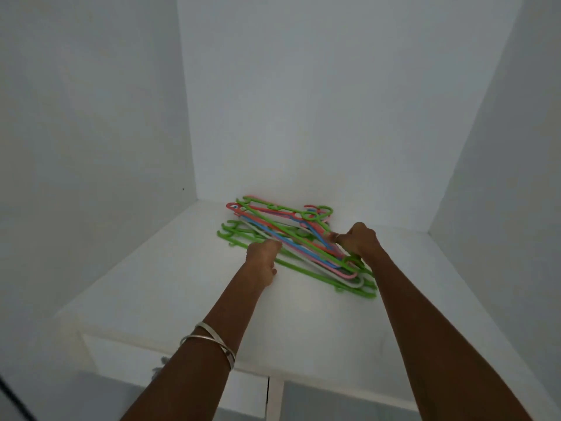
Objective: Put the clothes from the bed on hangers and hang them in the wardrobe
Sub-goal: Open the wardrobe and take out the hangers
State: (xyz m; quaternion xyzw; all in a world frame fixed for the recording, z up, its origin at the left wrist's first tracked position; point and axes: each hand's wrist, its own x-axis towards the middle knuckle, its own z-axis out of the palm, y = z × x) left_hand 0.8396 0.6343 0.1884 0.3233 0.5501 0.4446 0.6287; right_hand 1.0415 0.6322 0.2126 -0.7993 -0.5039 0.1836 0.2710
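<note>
Head view, frame centre: a tangled pile of thin green, pink, blue and white plastic hangers (291,238) lies on the smooth white wardrobe shelf (188,287). Right hand (359,240) grasps one green hanger; left hand (262,259), wearing two silver bangles (212,341), curls its grip at the pile's edge, contents unclear.

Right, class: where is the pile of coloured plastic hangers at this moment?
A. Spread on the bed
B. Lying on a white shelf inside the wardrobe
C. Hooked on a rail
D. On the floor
B: the hangers lie flat on the white shelf, both hands reaching to them.
</note>
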